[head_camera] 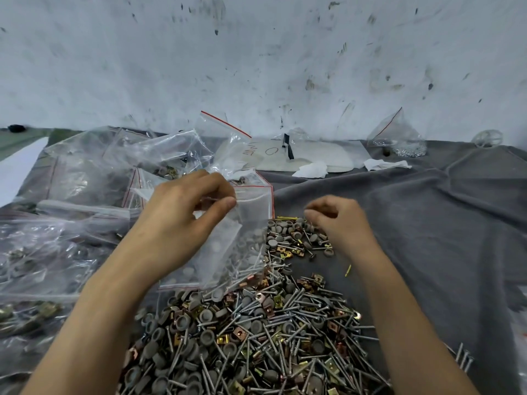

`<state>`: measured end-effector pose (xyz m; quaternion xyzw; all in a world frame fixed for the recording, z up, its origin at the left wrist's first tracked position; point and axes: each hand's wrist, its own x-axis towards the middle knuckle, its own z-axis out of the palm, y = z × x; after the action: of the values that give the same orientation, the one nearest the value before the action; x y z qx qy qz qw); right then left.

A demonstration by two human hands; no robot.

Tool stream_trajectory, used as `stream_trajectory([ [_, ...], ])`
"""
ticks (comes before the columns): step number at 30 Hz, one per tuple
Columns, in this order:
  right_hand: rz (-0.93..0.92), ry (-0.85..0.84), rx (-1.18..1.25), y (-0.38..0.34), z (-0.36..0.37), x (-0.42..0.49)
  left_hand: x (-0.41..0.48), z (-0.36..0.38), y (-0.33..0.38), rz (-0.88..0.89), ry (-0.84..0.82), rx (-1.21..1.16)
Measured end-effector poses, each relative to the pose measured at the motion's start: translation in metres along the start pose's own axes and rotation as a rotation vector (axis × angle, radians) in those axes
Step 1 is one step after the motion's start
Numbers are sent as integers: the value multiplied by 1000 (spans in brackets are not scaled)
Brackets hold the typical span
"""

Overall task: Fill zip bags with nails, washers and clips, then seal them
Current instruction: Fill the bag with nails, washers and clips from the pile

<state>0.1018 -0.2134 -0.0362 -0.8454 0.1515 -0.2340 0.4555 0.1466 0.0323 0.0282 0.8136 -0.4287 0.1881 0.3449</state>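
**Zip bag pinched over the hardware heap**

The left hand point(182, 212) pinches the top edge of a small clear plastic zip bag point(252, 206) with a red stripe, its grip pressed together between the thumb and curled fingers. The bag hangs down onto the far left side of a mixed heap of silver nails, grey round washers and brass square clips point(256, 337). The heap lies at the near edge of the counter, on a dark grey cloth point(427, 223).

The right hand point(339, 220) is curled, fingertips down among the washers at the heap's far end. I cannot tell whether its grip pinches anything.

Filled clear bags point(42, 252) crowd the left edge.
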Motion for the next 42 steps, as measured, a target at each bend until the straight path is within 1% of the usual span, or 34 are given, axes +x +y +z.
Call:
stream_trajectory([
  [3,-61,1,222,-30,-8,-9,0,0,2,-1,-23,-30],
  [7,-215,-57,402,-67,-16,-25,-1,-1,9,28,-41,-48],
  [9,-289,-90,414,-82,-18,-35,-1,-1,13,76,-48,-47],
  [11,-341,-105,360,-90,-17,-41,-1,1,16,126,-54,-62],
  [14,-334,-99,275,-92,-14,-44,-2,3,19,167,-46,-93],
  [17,-302,-27,272,-87,-15,-39,-2,6,20,176,-34,-124],
  [19,-239,43,321,-79,-16,-34,-2,6,19,162,-10,-131],
  [21,-132,50,252,-66,-13,-25,-1,6,18,139,16,-135],
  [22,-72,-3,143,-59,-10,-21,-2,6,17,130,24,-137],
  [23,-13,-96,-2,-52,-6,-19,-2,6,17,125,27,-139],
  [25,87,-324,-274,-37,7,-18,-2,6,16,118,28,-142],
  [27,155,-503,-405,-26,20,-21,-2,6,16,118,31,-137],
  [29,169,-569,-482,-22,29,-23,-2,5,15,121,35,-139],
  [33,135,-534,-508,-18,34,-20,-2,3,15,102,36,-181],
  [37,125,-457,-405,-15,24,-19,-1,4,16,124,24,-148],
  [39,113,-344,-282,-21,11,-15,-2,5,17,133,13,-150],
  [41,66,-191,-35,-32,-2,-13,-2,6,19,144,-5,-158],
  [42,2,-98,108,-39,-9,-14,-3,6,20,147,-18,-161],
])
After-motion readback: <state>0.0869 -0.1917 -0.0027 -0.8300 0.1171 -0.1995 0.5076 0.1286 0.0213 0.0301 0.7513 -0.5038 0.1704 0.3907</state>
